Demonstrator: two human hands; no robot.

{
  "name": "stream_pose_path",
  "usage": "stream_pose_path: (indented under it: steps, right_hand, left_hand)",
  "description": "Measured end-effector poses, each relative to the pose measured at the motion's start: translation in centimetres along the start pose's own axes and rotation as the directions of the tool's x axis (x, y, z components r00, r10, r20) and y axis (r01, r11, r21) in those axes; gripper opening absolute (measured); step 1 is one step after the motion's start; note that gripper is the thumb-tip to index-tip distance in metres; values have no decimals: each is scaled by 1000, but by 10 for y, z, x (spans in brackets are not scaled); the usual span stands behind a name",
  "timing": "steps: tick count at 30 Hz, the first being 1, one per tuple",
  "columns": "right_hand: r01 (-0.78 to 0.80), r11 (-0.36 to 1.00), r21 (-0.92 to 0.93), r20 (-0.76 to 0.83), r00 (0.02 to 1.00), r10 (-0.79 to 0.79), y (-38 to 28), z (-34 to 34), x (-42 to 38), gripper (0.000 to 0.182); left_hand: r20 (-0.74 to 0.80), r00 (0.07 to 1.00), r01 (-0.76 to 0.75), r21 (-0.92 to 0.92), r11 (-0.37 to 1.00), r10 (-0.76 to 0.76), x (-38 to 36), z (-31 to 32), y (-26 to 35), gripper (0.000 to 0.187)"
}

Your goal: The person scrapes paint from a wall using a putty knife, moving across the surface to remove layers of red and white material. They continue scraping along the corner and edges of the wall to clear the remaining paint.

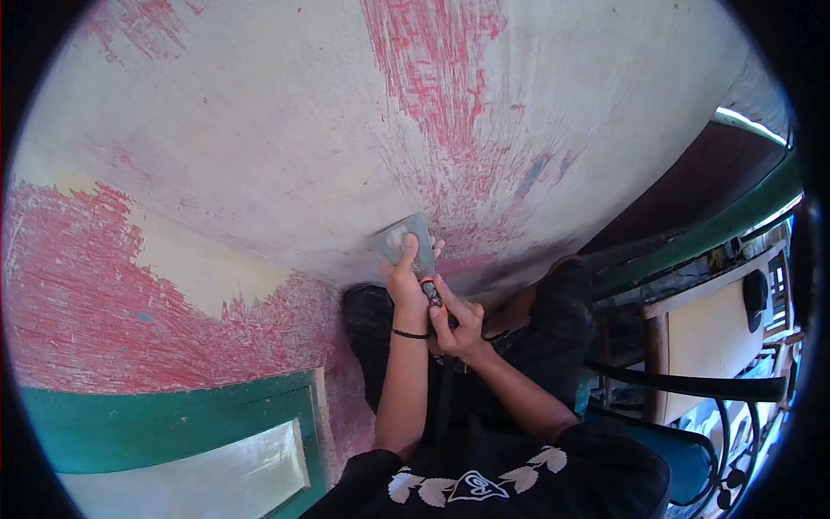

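At far left, scuffed red paint (78,294) covers part of the whitish wall (259,104), above a green frame (173,415) around a pale pane (199,476). Further right, the left hand (405,284), with a black bracelet (410,334) at its wrist, grips the blade of a putty knife (423,246), thumb on the near face, other fingers behind. The knife is tilted before the wall; contact cannot be told. The right hand (461,327) has its fingers curled around the red-and-black handle. At far right, a dark cap-like item (755,298) rests on a wood-edged tabletop (705,346), beside a black-framed chair (683,381).
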State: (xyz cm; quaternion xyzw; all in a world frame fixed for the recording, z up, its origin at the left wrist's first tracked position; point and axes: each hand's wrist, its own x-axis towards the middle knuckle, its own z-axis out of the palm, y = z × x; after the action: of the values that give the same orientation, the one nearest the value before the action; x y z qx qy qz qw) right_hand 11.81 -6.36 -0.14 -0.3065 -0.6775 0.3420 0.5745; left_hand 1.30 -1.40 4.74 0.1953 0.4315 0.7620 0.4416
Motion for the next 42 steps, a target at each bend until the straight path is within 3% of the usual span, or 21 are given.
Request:
stream_pose_path:
  steps: [3,4,6,12,15,18,21,22,26,29,31,34,37,42]
  right_hand:
    - [105,993,-54,3,994,-105,-4,-4,5,46]
    - [6,998,-55,24,1000,-4,-11,0,-1,47]
    - [27,999,-33,6,1000,-27,-20,4,1,49]
    - [120,992,-38,-57,991,-122,5,18,3,49]
    - [300,953,42,-133,947,-293,-11,5,57,48]
    - [152,988,37,29,988,-153,-55,-23,93,46]
    - [257,964,63,-99,963,-250,-70,-13,101,45]
    - [170,983,66,-50,985,-167,-69,-13,92,46]
    - [109,988,107,-69,992,-102,-31,1,46,45]
    - [26,995,101,-45,999,-21,-2,5,9,46]
    - [17,999,40,5,1000,-17,-3,0,7,46]
    - [-80,991,106,37,996,76,-29,-3,11,46]
    - [61,990,126,-68,996,-53,-26,8,13,46]
    - [19,983,184,-27,1000,-14,-16,12,9,47]
  left_hand:
    - [-12,999,39,-24,999,-39,2,-1,0,31]
    - [-18,998,52,-14,999,-52,1,0,5,31]
    - [-1,997,75,22,997,-75,-1,0,16,30]
    - [36,999,-14,95,995,11,10,-2,13,28]
    - [179,973,-139,-53,989,146,14,34,47,28]
    - [150,966,-198,-96,976,211,15,75,89,29]
    - [98,971,-212,-51,976,216,8,89,107,30]
    - [103,973,-203,-51,978,207,9,81,102,30]
    - [111,981,-158,-15,987,159,13,32,49,32]
    - [-62,995,-73,36,997,76,10,-2,5,32]
    - [-26,998,-61,2,998,61,9,-2,5,33]
    - [-40,999,-10,14,1000,10,4,-2,19,34]
    - [-10,1000,-8,4,1000,9,9,-3,20,36]
    - [11,999,-34,25,999,34,13,-5,22,35]
